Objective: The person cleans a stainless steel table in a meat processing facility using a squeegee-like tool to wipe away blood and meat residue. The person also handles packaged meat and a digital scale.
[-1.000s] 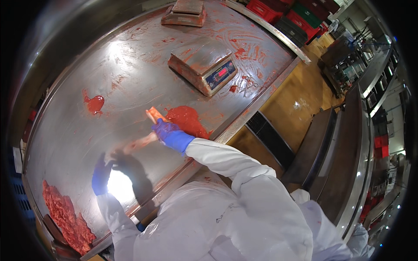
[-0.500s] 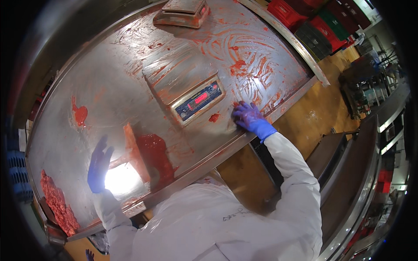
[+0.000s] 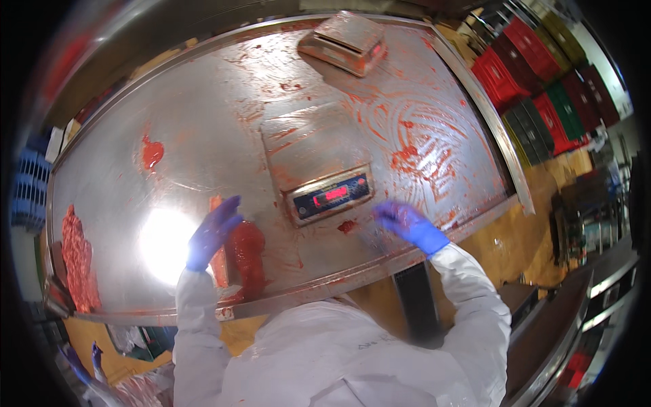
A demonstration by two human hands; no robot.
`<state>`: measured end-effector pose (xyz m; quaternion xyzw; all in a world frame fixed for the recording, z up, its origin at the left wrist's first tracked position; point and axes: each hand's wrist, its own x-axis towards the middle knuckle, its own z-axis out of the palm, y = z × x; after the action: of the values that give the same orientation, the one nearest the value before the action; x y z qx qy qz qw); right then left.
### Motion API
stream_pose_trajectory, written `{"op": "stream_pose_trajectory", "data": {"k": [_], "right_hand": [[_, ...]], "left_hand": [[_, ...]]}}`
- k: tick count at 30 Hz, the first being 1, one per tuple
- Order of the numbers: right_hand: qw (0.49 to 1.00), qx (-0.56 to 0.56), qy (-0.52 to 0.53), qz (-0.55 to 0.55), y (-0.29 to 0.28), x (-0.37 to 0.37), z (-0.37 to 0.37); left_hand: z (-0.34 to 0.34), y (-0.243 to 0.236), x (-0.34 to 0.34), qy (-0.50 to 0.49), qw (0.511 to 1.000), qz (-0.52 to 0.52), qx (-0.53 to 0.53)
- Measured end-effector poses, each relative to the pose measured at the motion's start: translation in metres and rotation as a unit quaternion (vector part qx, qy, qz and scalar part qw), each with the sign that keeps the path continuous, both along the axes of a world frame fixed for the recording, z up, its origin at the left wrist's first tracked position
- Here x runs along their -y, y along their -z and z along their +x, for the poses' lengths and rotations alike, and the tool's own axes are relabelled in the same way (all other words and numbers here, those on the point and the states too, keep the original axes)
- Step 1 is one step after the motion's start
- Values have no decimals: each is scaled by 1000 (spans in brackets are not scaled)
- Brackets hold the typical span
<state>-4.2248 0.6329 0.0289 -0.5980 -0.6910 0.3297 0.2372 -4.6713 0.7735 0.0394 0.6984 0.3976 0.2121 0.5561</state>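
My left hand [image 3: 214, 234], in a blue-purple glove, is over the table with its fingers stretched out and nothing in them. Beneath it lies a pinkish strip [image 3: 220, 266], and beside that spreads a dark red wet patch [image 3: 247, 254]. My right hand [image 3: 410, 227], gloved alike and smeared red, has its fingers apart near the front edge, holding nothing. A metal weighing scale [image 3: 312, 142] with a lit red display stands between and beyond my hands. A small red scrap [image 3: 346, 226] lies just in front of it. At the far left rests a heap of minced meat [image 3: 80, 261].
The steel table [image 3: 203, 122] is smeared red. A second scale [image 3: 344, 42] stands at its far side. Red crates [image 3: 505, 81] are stacked beyond the right end, blue crates [image 3: 30, 180] at the left. Another person's gloved hand [image 3: 76, 363] shows at the lower left.
The view has shifted, so the table sits differently in it. My left hand has moved right, to above the pinkish strip. My right hand has come inward, nearer the scale's front.
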Motion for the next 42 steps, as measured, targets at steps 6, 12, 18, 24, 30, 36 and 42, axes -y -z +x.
{"op": "stream_pose_trajectory", "data": {"k": [6, 12, 18, 24, 30, 36, 42], "right_hand": [[917, 216, 22, 335, -15, -135, -71], [961, -55, 256, 94, 22, -167, 9], [959, -151, 239, -4, 2, -163, -10], [948, -231, 215, -41, -98, -132, -86], [934, -324, 119, -89, -105, -131, -224], [897, -380, -67, -215, -64, -185, -365], [883, -392, -193, -170, -28, -196, -489]], "left_hand": [[85, 14, -37, -74, 957, -169, 225], [120, 29, -50, -90, 980, -120, 132], [111, 35, -43, -91, 987, -30, 130], [42, 1, 0, -162, 976, -7, 148], [-83, -74, 43, -401, 909, -40, 108], [-223, -58, 32, -431, 897, -29, 94], [-357, 12, 34, -530, 845, -34, 55]]}}
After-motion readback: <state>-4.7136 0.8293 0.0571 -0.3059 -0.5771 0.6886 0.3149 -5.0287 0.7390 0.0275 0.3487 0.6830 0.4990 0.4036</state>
